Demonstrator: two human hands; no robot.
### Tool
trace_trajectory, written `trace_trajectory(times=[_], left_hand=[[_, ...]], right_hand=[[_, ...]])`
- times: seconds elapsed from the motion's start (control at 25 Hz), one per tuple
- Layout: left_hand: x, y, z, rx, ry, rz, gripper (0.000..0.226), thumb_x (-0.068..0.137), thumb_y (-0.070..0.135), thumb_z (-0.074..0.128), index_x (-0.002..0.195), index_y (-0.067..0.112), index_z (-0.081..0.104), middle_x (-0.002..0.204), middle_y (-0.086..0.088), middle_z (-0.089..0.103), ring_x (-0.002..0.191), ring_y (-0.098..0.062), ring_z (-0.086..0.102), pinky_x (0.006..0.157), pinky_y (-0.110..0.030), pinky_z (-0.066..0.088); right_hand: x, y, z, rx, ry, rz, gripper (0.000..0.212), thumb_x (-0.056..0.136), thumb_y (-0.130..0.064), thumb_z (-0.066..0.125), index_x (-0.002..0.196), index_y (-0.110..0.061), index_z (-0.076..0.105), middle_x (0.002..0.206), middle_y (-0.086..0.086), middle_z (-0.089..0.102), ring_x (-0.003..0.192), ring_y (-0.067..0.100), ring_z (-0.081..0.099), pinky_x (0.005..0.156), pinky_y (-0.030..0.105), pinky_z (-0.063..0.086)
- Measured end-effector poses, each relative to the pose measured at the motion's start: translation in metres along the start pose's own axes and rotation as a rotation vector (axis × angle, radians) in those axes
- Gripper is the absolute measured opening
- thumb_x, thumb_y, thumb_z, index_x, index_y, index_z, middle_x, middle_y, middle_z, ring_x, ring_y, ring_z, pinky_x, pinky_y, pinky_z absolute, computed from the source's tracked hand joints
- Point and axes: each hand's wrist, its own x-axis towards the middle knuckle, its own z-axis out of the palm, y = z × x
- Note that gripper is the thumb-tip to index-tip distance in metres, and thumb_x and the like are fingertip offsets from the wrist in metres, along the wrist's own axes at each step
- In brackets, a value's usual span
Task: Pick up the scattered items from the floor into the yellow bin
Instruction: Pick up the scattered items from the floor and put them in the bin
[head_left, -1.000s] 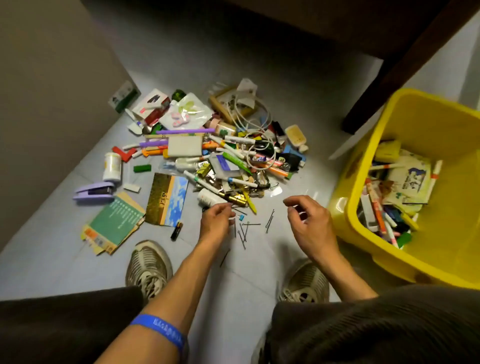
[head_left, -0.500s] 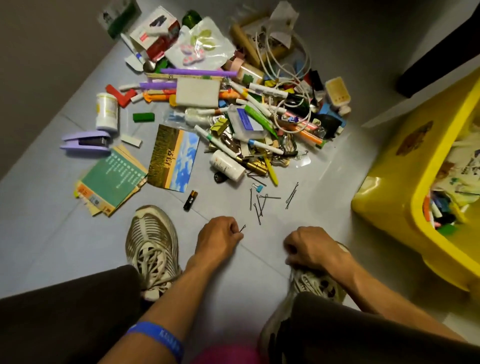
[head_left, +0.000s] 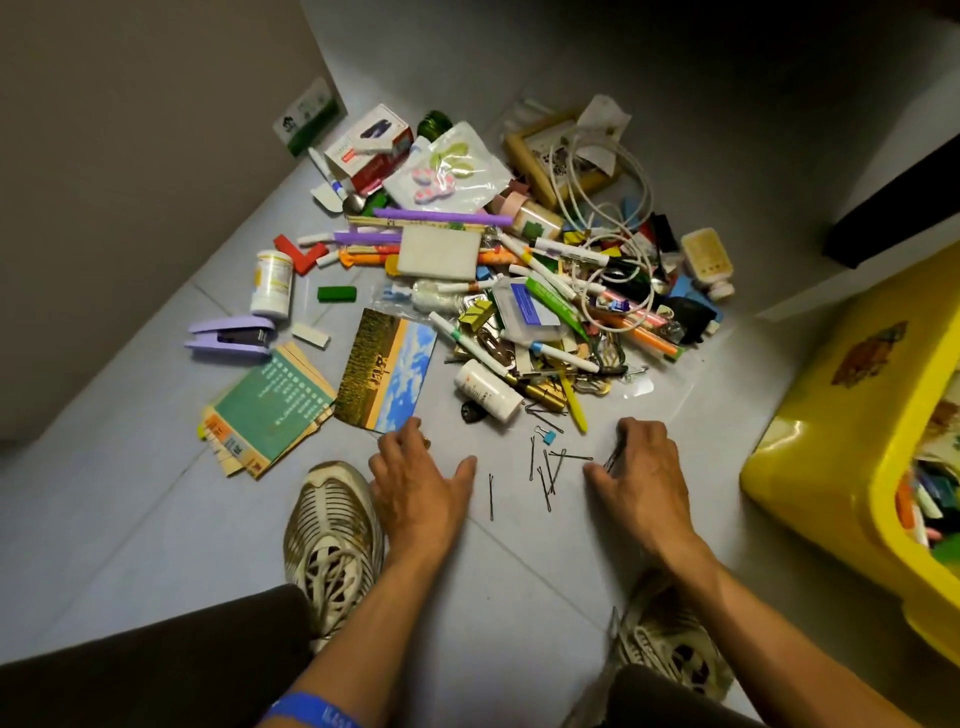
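Note:
Stationery, pens, bottles, cables and cards lie in a scattered pile (head_left: 519, 291) on the grey floor. Several black hairpins (head_left: 548, 467) lie in front of the pile, and one more hairpin (head_left: 491, 496) lies beside my left thumb. My left hand (head_left: 415, 483) rests on the floor with its thumb spread wide. Its fingertips cover a small battery (head_left: 426, 442), of which only the gold tip shows. My right hand (head_left: 641, 467) pinches a few hairpins (head_left: 612, 458) at the floor. The yellow bin (head_left: 831, 415) stands at the right, partly filled.
A postcard (head_left: 387, 366), green booklets (head_left: 270, 405) and a purple stapler (head_left: 231, 338) lie to the left of the pile. My two shoes (head_left: 332, 540) stand just behind my hands. A wall runs along the left, and a dark furniture leg (head_left: 893, 202) stands behind the bin.
My left hand has moved left from a hairpin onto the battery by the postcard. My right hand has reached forward and pinched hairpins. The view has tilted back up.

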Motion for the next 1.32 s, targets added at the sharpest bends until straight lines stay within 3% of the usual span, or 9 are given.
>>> trace_trajectory(times=[0.16,0.24,0.32,0.48,0.64,0.8,1.08,1.24,1.32], left_hand=[[-0.015,0.002,0.007,-0.182,-0.092,0.074,0.055,0.09,0.026,0.063,0.138,0.022,0.038,0.135,-0.003,0.041,0.12,-0.02,0.042,0.093,-0.028,0.039],[-0.024,0.004,0.01,-0.176,-0.012,0.116,0.04,0.09,0.023,0.061,0.128,0.02,0.047,0.124,-0.001,0.047,0.109,-0.015,0.046,0.083,-0.021,0.038],[-0.037,0.006,0.015,-0.164,-0.065,0.082,0.026,0.092,0.022,0.058,0.117,0.017,0.055,0.112,-0.001,0.056,0.098,-0.013,0.051,0.077,-0.02,0.039],[-0.062,0.03,0.032,-0.398,-0.325,-0.062,0.036,0.094,0.013,0.053,0.13,0.017,0.057,0.123,0.002,0.059,0.113,-0.012,0.056,0.088,-0.015,0.04],[-0.053,0.055,0.029,-0.75,-0.468,-0.163,0.043,0.093,0.004,0.049,0.133,0.018,0.058,0.129,0.003,0.061,0.114,-0.007,0.055,0.092,-0.014,0.044],[-0.042,0.044,0.025,-0.834,-0.469,-0.202,0.04,0.092,-0.002,0.047,0.12,0.021,0.063,0.121,0.002,0.066,0.114,-0.014,0.061,0.101,-0.037,0.05],[-0.04,0.044,0.027,-0.776,-0.385,-0.204,0.027,0.096,0.005,0.052,0.108,0.024,0.066,0.114,0.002,0.068,0.107,-0.016,0.063,0.096,-0.041,0.053],[-0.04,0.038,0.024,-0.787,-0.317,-0.234,0.025,0.095,0.003,0.053,0.099,0.024,0.066,0.105,-0.001,0.07,0.1,-0.017,0.065,0.094,-0.04,0.054],[-0.042,0.039,0.023,-0.795,-0.297,-0.254,0.023,0.095,0.005,0.054,0.097,0.024,0.066,0.104,-0.001,0.07,0.098,-0.017,0.066,0.094,-0.037,0.054]], right_hand=[[-0.009,-0.012,0.018,0.085,-0.086,-0.254,0.053,0.088,-0.04,0.063,0.135,-0.022,0.045,0.13,0.0,0.045,0.11,0.013,0.044,0.092,0.025,0.041],[-0.01,-0.012,0.021,0.166,-0.029,-0.176,0.049,0.088,-0.042,0.063,0.13,-0.022,0.047,0.126,0.0,0.05,0.108,0.014,0.047,0.087,0.027,0.044],[-0.011,-0.011,0.024,0.095,0.027,-0.081,0.052,0.086,-0.05,0.062,0.126,-0.021,0.05,0.122,0.002,0.051,0.105,0.018,0.048,0.082,0.029,0.046],[-0.019,-0.023,0.036,-0.073,-0.045,-0.201,0.068,0.084,-0.059,0.059,0.137,-0.019,0.045,0.122,0.004,0.048,0.105,0.02,0.047,0.083,0.031,0.049],[-0.021,-0.027,0.041,-0.045,0.003,-0.239,0.058,0.09,-0.046,0.06,0.139,-0.016,0.049,0.116,0.004,0.05,0.099,0.02,0.048,0.078,0.029,0.048],[-0.021,-0.027,0.046,-0.027,0.054,-0.221,0.047,0.09,-0.039,0.063,0.131,-0.017,0.055,0.109,0.003,0.052,0.092,0.019,0.047,0.071,0.029,0.046],[-0.015,-0.023,0.038,-0.047,0.161,-0.327,0.024,0.089,-0.021,0.07,0.111,-0.012,0.072,0.1,0.005,0.063,0.083,0.022,0.055,0.061,0.03,0.049],[-0.01,-0.03,0.035,-0.353,0.129,-0.418,0.026,0.079,-0.012,0.08,0.102,-0.003,0.072,0.091,0.013,0.065,0.072,0.028,0.059,0.058,0.035,0.053],[-0.004,-0.035,0.034,-0.525,0.103,-0.5,0.02,0.084,-0.005,0.072,0.102,0.002,0.068,0.085,0.016,0.062,0.069,0.03,0.057,0.059,0.037,0.049]])
